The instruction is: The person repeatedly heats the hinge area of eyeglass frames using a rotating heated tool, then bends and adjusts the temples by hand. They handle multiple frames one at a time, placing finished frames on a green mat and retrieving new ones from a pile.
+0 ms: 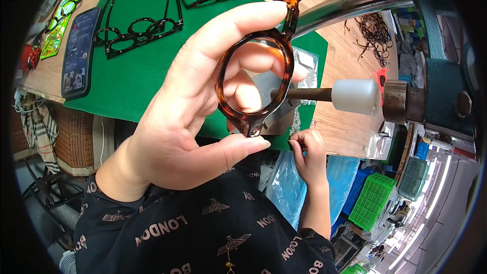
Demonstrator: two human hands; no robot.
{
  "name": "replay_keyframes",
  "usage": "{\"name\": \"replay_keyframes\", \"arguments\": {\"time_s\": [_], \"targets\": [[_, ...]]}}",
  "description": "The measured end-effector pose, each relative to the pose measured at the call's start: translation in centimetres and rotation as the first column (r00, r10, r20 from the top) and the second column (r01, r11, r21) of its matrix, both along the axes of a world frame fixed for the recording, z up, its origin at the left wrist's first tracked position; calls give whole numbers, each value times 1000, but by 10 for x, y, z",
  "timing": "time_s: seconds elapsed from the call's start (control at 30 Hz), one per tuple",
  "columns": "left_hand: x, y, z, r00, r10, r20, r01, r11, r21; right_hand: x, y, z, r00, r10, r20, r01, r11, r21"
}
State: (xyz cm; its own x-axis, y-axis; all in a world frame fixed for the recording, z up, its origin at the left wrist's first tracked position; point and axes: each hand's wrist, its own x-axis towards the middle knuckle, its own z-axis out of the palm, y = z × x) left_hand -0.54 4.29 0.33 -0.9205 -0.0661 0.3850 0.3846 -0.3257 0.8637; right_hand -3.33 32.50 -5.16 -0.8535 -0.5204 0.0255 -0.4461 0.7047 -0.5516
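A brown tortoiseshell eyeglass frame point(290, 23) is raised close in front of me, tilted so that one round rim sits above the other. My left hand point(170, 101) grips it, thumb at the lower end of the near rim and index finger up by the bridge. Through that rim show my other curled fingers. No temple arm is visible on the near end. My right hand point(310, 156) rests at the front edge of the green mat point(137, 83), its fingers curled in; whatever they may hold is too small to make out.
A metal rod with a white cylinder point(355, 96) juts from a machine at right, just beyond the frame. Dark eyeglasses point(144, 29) and a phone point(81, 53) lie at left. Loose temple arms point(374, 35) are heaped far right. Green crates point(373, 200) stand below the table.
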Motion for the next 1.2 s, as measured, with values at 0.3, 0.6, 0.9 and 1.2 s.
{"name": "replay_keyframes", "arguments": {"time_s": [0.3, 0.6, 0.9, 1.2], "targets": [[0, 1, -4, 1000, 12, -2, -12, 1000, -1, 4, 10, -7, 993, -81, 84, 90, 990, -105], [1, 1, -4, 1000, 17, -24, -18, 999, -46, 1, 7, -7, 995, -76, 67, 81, 993, -83], [1, 2, -4, 999, 13, -39, -16, 997, -72, -5, 4, -1, 998, 53, -24, -53, 999, -4], [1, 1, -3, 999, -2, -39, -1, 997, -81, -2, 7, -4, 990, -71, 119, 83, 991, -104]]}}
